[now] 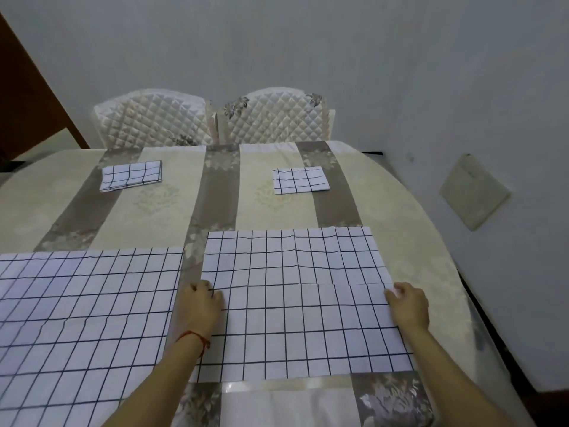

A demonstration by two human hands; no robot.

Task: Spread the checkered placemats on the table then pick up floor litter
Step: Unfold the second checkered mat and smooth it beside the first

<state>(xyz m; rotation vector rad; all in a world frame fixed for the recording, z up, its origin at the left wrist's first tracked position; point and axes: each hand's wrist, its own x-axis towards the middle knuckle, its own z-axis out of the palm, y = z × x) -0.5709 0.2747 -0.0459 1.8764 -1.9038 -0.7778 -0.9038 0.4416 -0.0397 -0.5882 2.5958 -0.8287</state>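
A white placemat with a dark grid (295,303) lies on the table in front of me, its near half still folded over along a crease. My left hand (201,306) pinches the fold's left end and my right hand (408,305) pinches its right end. A second checkered placemat (83,318) lies spread flat at the near left. Two more placemats stay folded at the far side, one at the left (132,175) and one at the right (300,179).
The table (160,198) wears a cream and brown striped cloth under clear plastic. Two quilted chairs (212,118) stand at its far edge against the grey wall. A beige square panel (474,192) sits on the wall at right. A brown door (27,97) is at far left.
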